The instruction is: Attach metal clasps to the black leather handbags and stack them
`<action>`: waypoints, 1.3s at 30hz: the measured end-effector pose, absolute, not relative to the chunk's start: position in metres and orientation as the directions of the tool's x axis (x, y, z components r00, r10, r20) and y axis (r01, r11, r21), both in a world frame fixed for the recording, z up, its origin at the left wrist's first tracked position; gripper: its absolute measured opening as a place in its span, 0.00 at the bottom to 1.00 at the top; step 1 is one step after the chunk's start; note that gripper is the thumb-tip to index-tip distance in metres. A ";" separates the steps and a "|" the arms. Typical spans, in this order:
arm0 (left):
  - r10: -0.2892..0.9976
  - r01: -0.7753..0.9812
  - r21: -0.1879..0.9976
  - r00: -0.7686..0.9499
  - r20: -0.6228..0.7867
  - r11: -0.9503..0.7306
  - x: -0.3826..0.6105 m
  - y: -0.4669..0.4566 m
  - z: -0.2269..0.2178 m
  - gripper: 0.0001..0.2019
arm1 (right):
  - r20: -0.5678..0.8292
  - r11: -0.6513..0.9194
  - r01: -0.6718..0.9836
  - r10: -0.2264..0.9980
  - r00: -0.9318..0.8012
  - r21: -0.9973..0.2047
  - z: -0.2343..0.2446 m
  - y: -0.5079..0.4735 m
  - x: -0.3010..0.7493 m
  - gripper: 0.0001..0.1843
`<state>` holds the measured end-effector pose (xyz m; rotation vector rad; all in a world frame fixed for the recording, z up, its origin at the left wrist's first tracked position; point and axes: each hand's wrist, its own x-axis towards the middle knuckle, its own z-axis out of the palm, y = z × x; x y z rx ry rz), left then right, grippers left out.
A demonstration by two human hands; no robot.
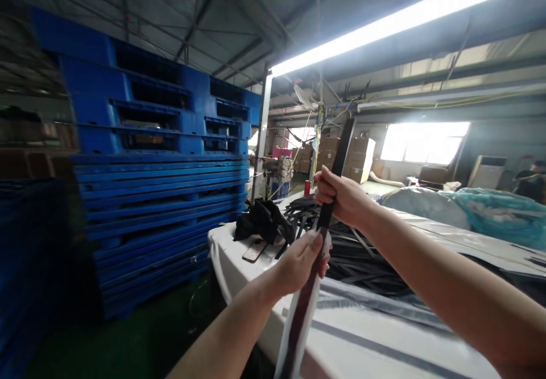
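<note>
Warehouse clutter frames one white-covered table [239, 254] at lower centre. Two hands clamp one long black strip [336, 157] held upright at centre: right hand [341, 197] high, left hand [301, 262] lower. Behind lies one heap of black strips [362, 254]; blue pallets [162, 157] stack left.

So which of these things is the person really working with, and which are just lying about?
In hand:
black strip, gripped by the right hand and the left hand
white sleeve around its lower part
pile of black strips on the table

Lying about:
blue pallets
phone
cardboard boxes
teal sheet
</note>
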<state>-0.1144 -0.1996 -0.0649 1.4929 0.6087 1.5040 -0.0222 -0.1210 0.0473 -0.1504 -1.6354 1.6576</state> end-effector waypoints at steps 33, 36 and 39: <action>0.788 -0.208 0.798 0.147 0.597 -0.566 -0.076 -0.201 -0.006 0.27 | 0.668 0.638 -0.296 0.481 -0.567 -0.711 0.095 -0.147 0.030 0.20; 0.785 -0.213 0.793 0.144 0.603 -0.570 -0.074 -0.203 -0.007 0.27 | 0.658 0.630 -0.294 0.480 -0.581 -0.719 0.094 -0.145 0.032 0.20; 0.787 -0.225 0.797 0.153 0.597 -0.561 -0.072 -0.203 -0.009 0.27 | 0.655 0.625 -0.289 0.496 -0.571 -0.725 0.090 -0.143 0.033 0.21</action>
